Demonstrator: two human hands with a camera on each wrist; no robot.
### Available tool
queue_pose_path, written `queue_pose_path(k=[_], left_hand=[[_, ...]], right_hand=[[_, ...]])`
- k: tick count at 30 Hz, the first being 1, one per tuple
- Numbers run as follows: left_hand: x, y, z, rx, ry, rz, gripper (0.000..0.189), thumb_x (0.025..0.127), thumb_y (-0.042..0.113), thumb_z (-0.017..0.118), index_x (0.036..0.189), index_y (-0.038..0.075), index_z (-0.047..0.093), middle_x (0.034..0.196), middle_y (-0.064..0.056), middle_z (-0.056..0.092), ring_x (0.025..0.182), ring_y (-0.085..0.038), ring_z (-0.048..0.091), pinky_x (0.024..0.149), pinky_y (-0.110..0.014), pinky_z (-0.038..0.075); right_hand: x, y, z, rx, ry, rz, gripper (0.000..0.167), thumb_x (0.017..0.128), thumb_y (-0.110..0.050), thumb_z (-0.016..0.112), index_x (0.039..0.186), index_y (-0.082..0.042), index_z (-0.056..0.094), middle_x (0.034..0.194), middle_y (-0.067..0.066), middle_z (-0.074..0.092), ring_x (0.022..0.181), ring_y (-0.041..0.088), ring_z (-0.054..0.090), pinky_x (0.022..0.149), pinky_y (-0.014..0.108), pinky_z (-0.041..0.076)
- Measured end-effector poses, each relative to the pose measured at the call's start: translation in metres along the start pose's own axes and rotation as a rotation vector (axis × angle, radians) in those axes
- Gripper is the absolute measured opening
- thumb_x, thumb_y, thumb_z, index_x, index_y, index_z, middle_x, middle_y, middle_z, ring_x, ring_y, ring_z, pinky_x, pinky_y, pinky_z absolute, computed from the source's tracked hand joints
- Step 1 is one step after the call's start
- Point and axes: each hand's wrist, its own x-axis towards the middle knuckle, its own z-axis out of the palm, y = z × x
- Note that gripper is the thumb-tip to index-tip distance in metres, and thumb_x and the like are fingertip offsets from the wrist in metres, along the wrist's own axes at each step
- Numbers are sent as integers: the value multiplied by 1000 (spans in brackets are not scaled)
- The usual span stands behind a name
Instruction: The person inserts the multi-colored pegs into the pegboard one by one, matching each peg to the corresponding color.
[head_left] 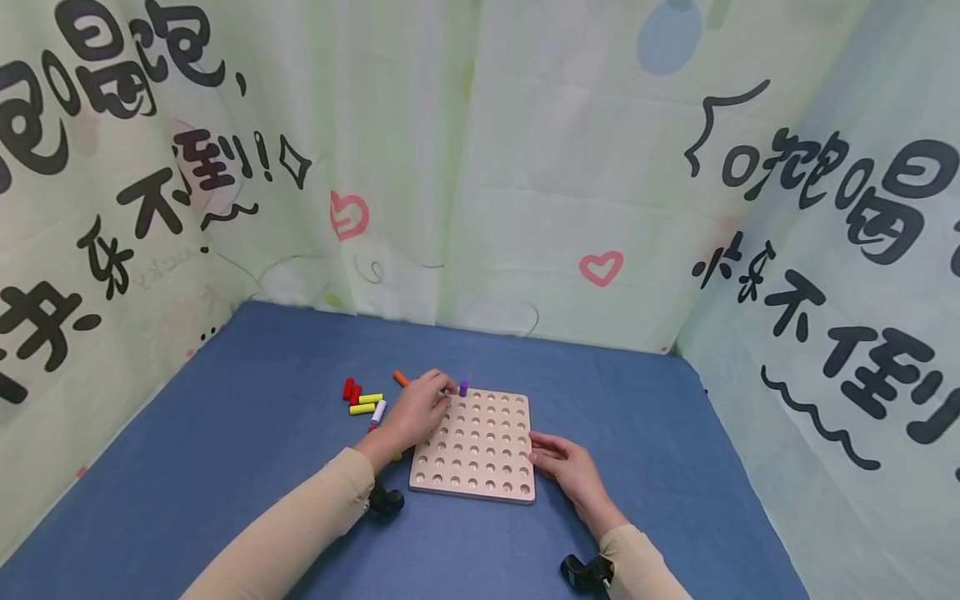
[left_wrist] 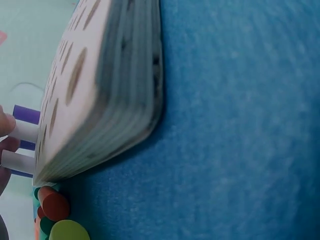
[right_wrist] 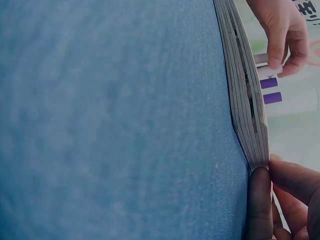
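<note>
A square wooden pegboard point(head_left: 474, 446) with rows of round holes lies on the blue cloth. Over its far left corner, my left hand point(head_left: 420, 407) pinches a white peg point(right_wrist: 270, 71) between thumb and fingers. Another white peg point(left_wrist: 19, 161) stands close by in the board, partly behind the fingers. Purple pegs point(right_wrist: 272, 98) stand upright beside them along the far edge; one purple peg point(head_left: 463, 389) shows in the head view. My right hand point(head_left: 567, 468) grips the board's right edge, its thumb and a finger on either side of it in the right wrist view.
Left of the board lie loose pegs: red pegs point(head_left: 348, 389), yellow pegs point(head_left: 362, 409), a white peg point(head_left: 378, 412) and an orange peg point(head_left: 401, 378). Some are hidden by the left arm. Printed curtains point(head_left: 525, 183) surround the blue table point(head_left: 622, 400) at the back and sides.
</note>
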Motion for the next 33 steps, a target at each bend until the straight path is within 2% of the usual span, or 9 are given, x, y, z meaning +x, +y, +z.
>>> queue_pose_path(k=[11,24,33], left_hand=[[-1,0,0,58,11,12,14,97,7,70,108,15,70,106,-2,69,100,-20,68,86,-37,58],[-4,-1,-2,41,35,16,14,97,6,70,109,12,72,113,-4,67,105,-24,58,93,-42,52],[-7,-3,-9,53,86,78,12,95,3,71,105,10,72,109,-5,67,101,-24,59,88,-41,54]], right_hand=[[-1,-2,-1,9,-9,-5,41,93,-7,75,133,0,67,117,16,75,101,16,73,82,29,60],[1,2,1,4,1,12,39,94,-5,74,132,-1,68,114,12,76,100,16,73,82,30,61],[1,1,1,-2,5,10,39,94,-6,74,132,-1,69,116,14,76,101,17,73,83,31,61]])
